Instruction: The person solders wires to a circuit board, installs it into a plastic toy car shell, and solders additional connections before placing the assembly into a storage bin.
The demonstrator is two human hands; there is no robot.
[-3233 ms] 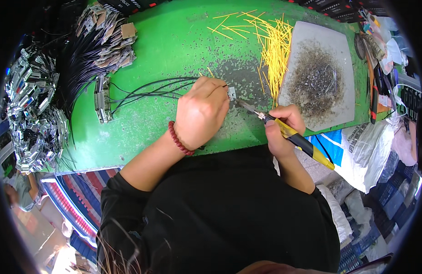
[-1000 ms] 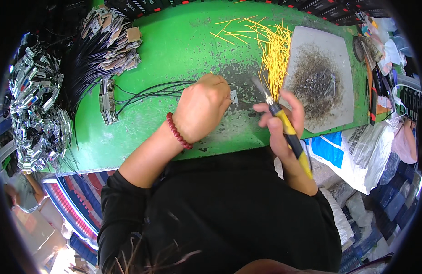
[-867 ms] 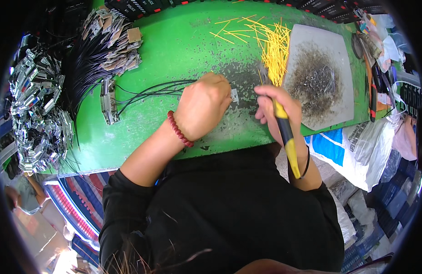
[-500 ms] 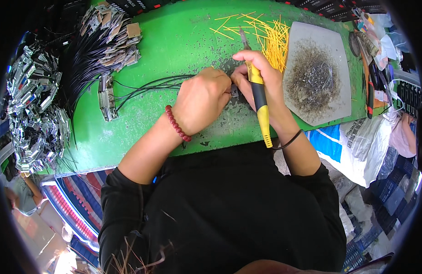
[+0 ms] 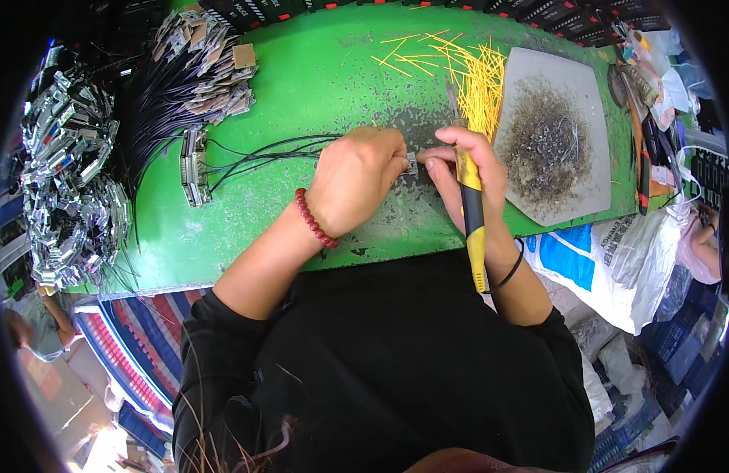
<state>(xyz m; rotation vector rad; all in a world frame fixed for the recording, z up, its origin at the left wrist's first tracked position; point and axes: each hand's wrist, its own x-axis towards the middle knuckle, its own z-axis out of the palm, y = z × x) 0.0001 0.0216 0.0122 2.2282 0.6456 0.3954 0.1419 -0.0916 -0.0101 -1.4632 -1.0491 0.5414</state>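
Note:
My left hand (image 5: 358,175), with a red bead bracelet at the wrist, is closed in a pinch over the green tabletop. A small silvery metal part (image 5: 412,163) shows at its fingertips; the fingers hide most of it. Black wires (image 5: 274,154) run leftward from under this hand to a row of metal connectors (image 5: 194,167) standing on the table. My right hand (image 5: 476,167) is wrapped round a yellow-and-black soldering iron (image 5: 472,206), whose tip points away from me. Its thumb and a fingertip are close to the small metal part.
A loose pile of thin yellow sticks (image 5: 481,87) lies beyond my right hand. To its right is a grey board (image 5: 530,67) with dark residue and wire bits. Bundles of wired metal parts (image 5: 214,67) and a heap of silvery connectors (image 5: 72,181) are at the left.
My right hand and the soldering iron have moved right and toward me, away from the left hand. The small metal part now shows between them. The whole view has shifted slightly.

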